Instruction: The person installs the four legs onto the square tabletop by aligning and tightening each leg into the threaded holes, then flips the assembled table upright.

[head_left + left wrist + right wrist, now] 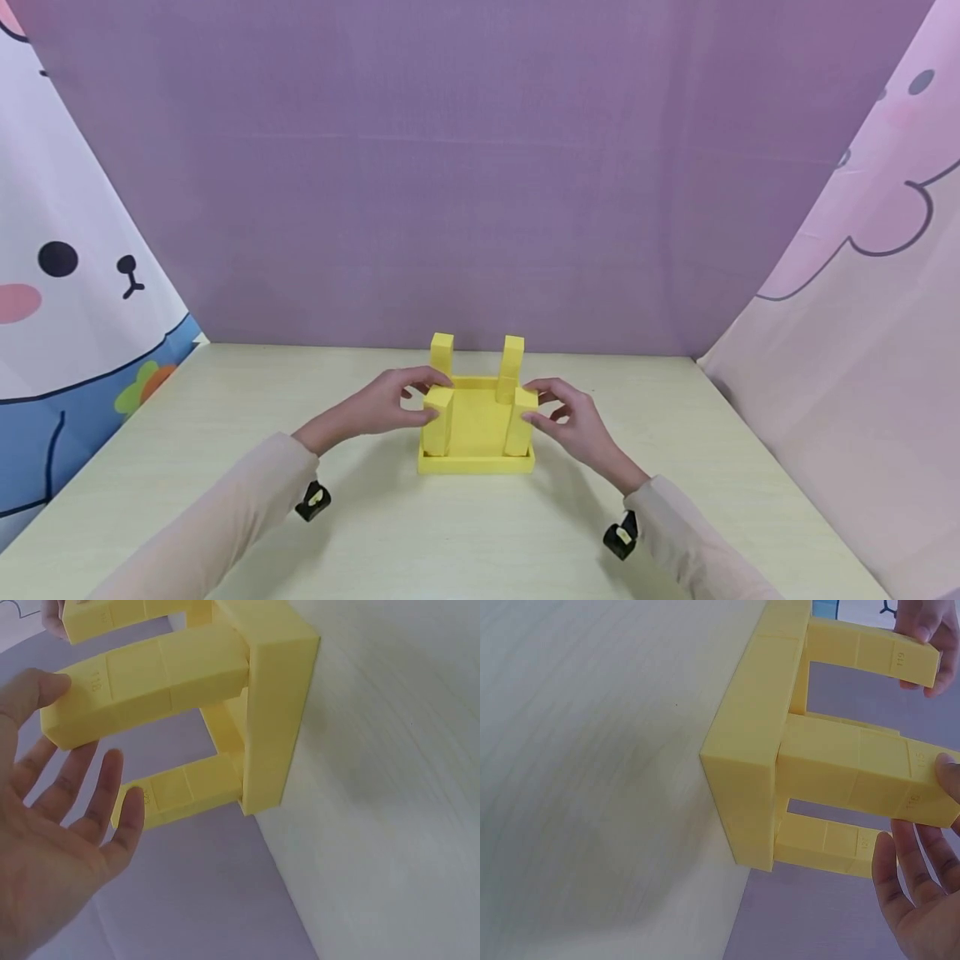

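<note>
A shallow yellow tray (pixel 476 465) with a raised rim sits on the table, and a yellow block post stands upright at each corner. My left hand (pixel 382 404) pinches the upper end of the front left post (pixel 437 429) between thumb and fingers. On the opposite side, my right hand (pixel 581 425) pinches the top of the front right post (pixel 521 429). Seams and raised numbers show on the held posts, both in the left wrist view (pixel 150 686) and the right wrist view. Neither hand holds the back left post (pixel 442 350) or the back right post (pixel 512 358).
The pale wooden table (pixel 472 533) ends at a purple cloth backdrop (pixel 450 208) behind the tray. Printed cartoon curtains hang at the left (pixel 67 333) and right. A small black device (pixel 313 502) is worn at each wrist.
</note>
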`<state>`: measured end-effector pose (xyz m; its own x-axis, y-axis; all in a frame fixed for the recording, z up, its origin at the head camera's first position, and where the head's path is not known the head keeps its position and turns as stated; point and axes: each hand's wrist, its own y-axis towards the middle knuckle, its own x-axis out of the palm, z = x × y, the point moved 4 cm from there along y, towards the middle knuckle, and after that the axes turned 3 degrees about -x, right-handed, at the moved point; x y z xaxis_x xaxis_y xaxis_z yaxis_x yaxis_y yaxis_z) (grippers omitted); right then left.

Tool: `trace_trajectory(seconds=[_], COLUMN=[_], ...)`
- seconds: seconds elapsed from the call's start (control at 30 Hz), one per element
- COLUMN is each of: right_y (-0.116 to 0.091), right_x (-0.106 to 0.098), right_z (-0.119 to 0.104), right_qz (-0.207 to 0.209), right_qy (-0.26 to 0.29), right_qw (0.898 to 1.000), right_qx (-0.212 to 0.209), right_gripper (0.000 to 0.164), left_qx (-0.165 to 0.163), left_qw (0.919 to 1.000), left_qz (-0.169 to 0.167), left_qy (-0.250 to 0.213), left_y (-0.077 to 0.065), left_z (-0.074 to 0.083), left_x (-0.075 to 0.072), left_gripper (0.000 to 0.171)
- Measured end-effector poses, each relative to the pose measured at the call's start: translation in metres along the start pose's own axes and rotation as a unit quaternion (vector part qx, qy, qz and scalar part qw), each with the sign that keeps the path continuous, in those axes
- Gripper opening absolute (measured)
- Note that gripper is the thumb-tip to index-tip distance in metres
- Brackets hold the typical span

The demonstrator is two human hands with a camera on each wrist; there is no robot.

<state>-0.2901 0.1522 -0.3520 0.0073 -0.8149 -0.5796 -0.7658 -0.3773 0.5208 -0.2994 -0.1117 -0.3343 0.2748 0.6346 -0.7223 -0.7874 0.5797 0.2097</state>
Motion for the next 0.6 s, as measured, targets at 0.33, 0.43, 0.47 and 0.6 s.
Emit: trace_trajectory(seconds=[0.33,0.43,0.47,0.6], right_y=[0.0,-0.001,-0.001,-0.001], right_x=[0.0,0.0,0.0,0.001], right_z=[0.0,0.0,0.0,0.0], right_qz=[0.0,0.001,0.001,0.001], right_qy=[-0.005,-0.005,-0.004,-0.003], right_qw=[1.0,1.0,1.0,1.0], right_qx=[0.0,-0.002,-0.002,-0.003], right_gripper=[0.037,0.037,0.037,0.037], left_qx=[-0.015,-0.022,-0.024,-0.027], left_qw=[0.9957,0.9938,0.9933,0.9918], left_qz=[0.089,0.108,0.112,0.122], left_qy=[0.023,0.02,0.019,0.025], left_y=[-0.007,-0.008,-0.008,-0.008], left_z=[0.005,0.007,0.007,0.006], left_x=[0.008,0.01,0.011,0.012], left_gripper=[0.038,0.036,0.036,0.034])
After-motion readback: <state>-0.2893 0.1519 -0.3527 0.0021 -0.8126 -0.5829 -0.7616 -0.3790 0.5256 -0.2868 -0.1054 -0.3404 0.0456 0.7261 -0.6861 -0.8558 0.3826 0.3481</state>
